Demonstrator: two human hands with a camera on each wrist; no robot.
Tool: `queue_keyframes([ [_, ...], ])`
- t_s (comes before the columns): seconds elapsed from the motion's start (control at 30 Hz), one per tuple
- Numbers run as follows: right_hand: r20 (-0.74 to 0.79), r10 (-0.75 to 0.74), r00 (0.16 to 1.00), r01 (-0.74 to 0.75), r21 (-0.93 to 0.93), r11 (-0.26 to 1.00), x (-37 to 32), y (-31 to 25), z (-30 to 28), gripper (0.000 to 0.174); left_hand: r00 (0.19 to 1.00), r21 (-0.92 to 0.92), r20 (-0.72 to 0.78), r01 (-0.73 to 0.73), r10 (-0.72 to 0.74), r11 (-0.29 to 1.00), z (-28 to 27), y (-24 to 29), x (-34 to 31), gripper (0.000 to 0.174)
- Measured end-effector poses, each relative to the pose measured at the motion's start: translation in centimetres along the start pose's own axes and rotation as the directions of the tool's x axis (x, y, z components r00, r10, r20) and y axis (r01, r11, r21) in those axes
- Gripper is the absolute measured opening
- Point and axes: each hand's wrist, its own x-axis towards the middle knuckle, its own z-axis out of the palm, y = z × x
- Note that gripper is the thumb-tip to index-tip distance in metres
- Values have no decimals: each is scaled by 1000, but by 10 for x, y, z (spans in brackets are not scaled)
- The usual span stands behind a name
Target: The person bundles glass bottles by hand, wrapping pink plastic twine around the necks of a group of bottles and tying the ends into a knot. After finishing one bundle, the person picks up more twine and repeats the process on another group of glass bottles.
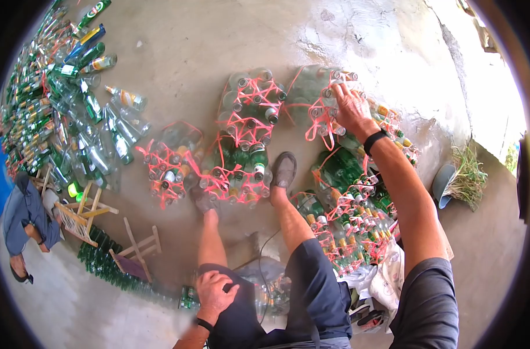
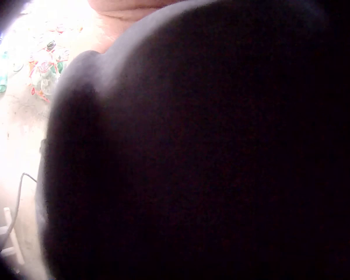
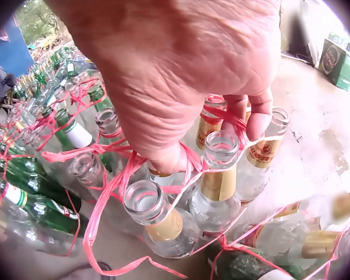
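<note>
My right hand point(image 1: 351, 108) reaches out to a bundle of clear bottles standing upright at the upper right of centre. In the right wrist view, the curled fingers of that hand point(image 3: 181, 70) grip pink string point(image 3: 189, 158) between the bottle necks. A loose loop and tail of string point(image 3: 92, 230) hang beside a clear bottle point(image 3: 172, 236) with a gold neck label. My left hand point(image 1: 216, 292) rests on the thigh of the dark shorts point(image 1: 244, 302), fingers relaxed. Dark cloth point(image 2: 192, 146) fills most of the left wrist view.
Tied bundles point(image 1: 250, 125) stand around my feet, with more point(image 1: 352, 227) at the right. Loose bottles point(image 1: 90, 107) lie in a large heap at the left. Wooden stools point(image 1: 138, 250) and another person point(image 1: 29, 218) are at the lower left. A plant bunch point(image 1: 467, 177) lies far right.
</note>
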Motion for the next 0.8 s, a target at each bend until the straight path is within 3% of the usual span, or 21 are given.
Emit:
queue_keyframes([
  [0.1,-63,70,996,-75,-66,995,11,13,-10,73,1000,-6,-3,10,-10,1000,0,1,1,23],
  [0.23,-105,168,980,-170,-5,986,25,41,-12,84,1000,-5,-1,7,-7,1000,0,3,1,24],
  [0.33,-74,225,971,-229,-44,972,37,54,-19,85,1000,8,-28,9,-9,1000,2,4,-1,22],
  [0.5,4,248,969,-248,70,966,38,78,-22,86,1000,-15,-27,14,-15,1000,6,6,-2,23],
  [0.57,-40,160,986,-148,212,966,39,93,-13,89,999,-15,-36,12,-13,1000,5,7,0,23],
  [0.67,-98,139,985,-107,281,954,35,98,-7,84,999,-10,-47,6,-6,1000,5,8,-2,23],
  [0.73,-62,177,982,-153,281,948,37,94,-11,85,1000,-34,-13,24,-25,999,7,5,-2,24],
  [0.8,-34,247,968,-243,98,965,34,77,-22,83,999,-33,-25,24,-25,999,6,5,-2,24],
])
